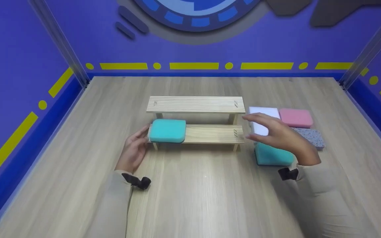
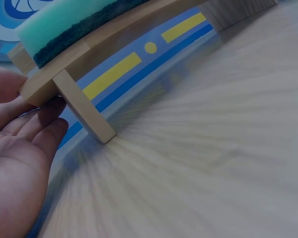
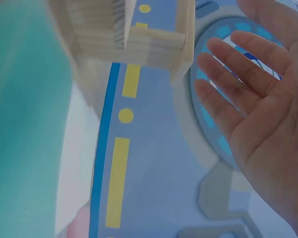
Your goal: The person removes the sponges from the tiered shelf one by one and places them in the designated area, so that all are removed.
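Observation:
A two-step wooden stand (image 1: 210,134) stands on the table, its upper step behind the lower one. On the left end of the lower step lies a teal sponge (image 1: 168,131) with a dark scouring layer underneath, seen in the left wrist view. My left hand (image 1: 134,150) holds that end of the step, thumb at the top edge and fingers (image 2: 47,111) beneath the board beside the leg. Just past the stand's right end, my right hand (image 1: 278,134) hovers with fingers spread and nothing held. Below it are a white sponge (image 1: 260,127) and another teal sponge (image 1: 273,156), both partly covered.
A pink sponge (image 1: 296,118) and a speckled grey sponge (image 1: 311,138) lie in the group on the right. Blue printed panels (image 1: 197,49) with yellow dashes wall in the table (image 1: 197,195) at the back and sides.

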Motion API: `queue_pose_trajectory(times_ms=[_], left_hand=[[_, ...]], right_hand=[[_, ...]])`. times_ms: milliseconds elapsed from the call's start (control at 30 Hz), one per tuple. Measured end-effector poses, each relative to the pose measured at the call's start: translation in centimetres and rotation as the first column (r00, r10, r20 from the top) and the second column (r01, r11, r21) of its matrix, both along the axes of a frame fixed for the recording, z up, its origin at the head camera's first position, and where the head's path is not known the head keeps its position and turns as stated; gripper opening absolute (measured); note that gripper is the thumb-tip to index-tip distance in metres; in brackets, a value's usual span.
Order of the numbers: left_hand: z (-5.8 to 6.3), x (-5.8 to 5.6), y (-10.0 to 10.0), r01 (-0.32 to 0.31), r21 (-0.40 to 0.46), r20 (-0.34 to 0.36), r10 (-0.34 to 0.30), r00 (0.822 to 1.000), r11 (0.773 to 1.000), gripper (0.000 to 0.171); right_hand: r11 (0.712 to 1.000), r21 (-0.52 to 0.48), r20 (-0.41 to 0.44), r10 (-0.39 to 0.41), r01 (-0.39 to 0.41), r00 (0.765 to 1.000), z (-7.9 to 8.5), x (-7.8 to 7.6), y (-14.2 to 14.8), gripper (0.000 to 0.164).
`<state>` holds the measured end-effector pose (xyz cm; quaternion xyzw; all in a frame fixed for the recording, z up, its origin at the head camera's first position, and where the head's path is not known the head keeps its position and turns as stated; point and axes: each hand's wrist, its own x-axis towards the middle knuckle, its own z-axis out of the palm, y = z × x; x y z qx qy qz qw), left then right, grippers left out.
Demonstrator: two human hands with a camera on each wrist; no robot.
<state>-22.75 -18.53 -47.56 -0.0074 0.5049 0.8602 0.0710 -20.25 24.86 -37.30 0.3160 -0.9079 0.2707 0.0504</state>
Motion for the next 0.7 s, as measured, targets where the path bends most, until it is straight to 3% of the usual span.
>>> queue_pose_trajectory(times_ms=[267,467,700], left_hand=[[0.0,-0.1,0.0,0.001,-0.019,0.013,-0.001,1.000,1.000,0.060],[-0.1,-0.1,-0.1,0.005,-0.019,0.008,-0.005,1.000,1.000,0.059],[0.0,-0.1,-0.1,0.003,-0.026,0.013,-0.003,1.000,1.000,0.059]], right_hand=[[0.999,-0.017,0.048,0.050,-0.049,0.998,0.8,-0.8,-2.8,0.057],[0.995,-0.021,0.053,0.095,-0.094,0.994,0.4,-1.4,-4.8,0.056],[0.997,-0.031,0.158,0.073,-0.069,0.985,-0.4,-2.1,-7.2,0.053]])
